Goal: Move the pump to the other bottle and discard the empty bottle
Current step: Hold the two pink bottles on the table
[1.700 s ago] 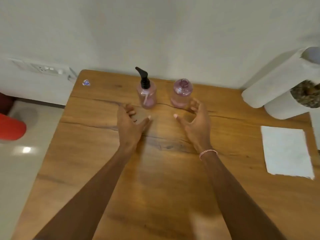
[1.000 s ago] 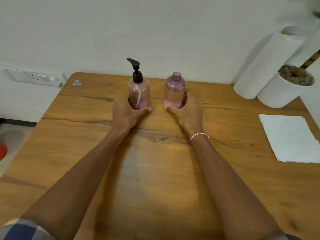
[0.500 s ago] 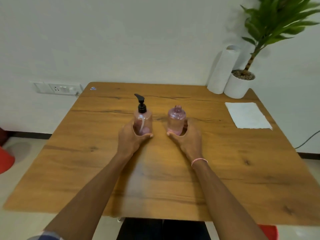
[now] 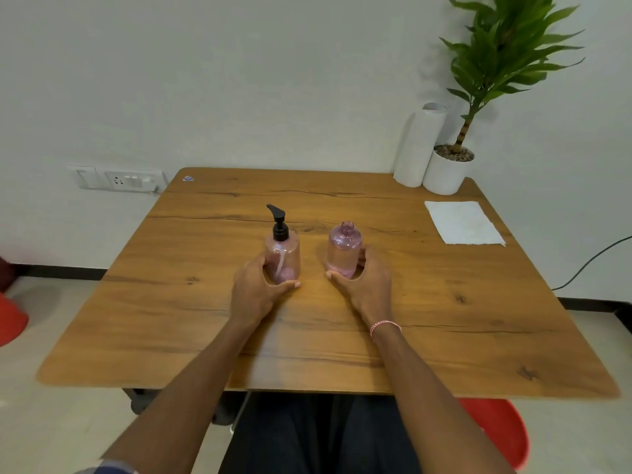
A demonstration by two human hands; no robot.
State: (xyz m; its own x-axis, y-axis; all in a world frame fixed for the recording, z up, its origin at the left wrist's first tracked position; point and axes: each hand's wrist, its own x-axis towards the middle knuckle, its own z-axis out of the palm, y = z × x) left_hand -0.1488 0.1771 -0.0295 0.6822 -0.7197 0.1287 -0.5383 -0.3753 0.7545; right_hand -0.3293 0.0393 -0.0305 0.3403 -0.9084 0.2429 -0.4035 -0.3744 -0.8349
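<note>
The left hand point(image 4: 254, 290) wraps the base of a clear pink plastic bottle point(image 4: 283, 258) topped with a black pump point(image 4: 278, 222); the right hand point(image 4: 367, 283) cups an uncapped pink bottle point(image 4: 343, 251). Both bottles stand upright mid-bench, near each other, the pump's spout pointing left. The wooden bench point(image 4: 205, 319) meets a white wall point(image 4: 239, 80); a paper sheet point(image 4: 463, 222), paper roll point(image 4: 419, 145) and potted plant point(image 4: 451, 169) sit far right.

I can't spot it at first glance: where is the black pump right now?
The black pump sits on the left pink bottle near the table's middle, held by the left hand, beside the open-necked bottle.
</note>
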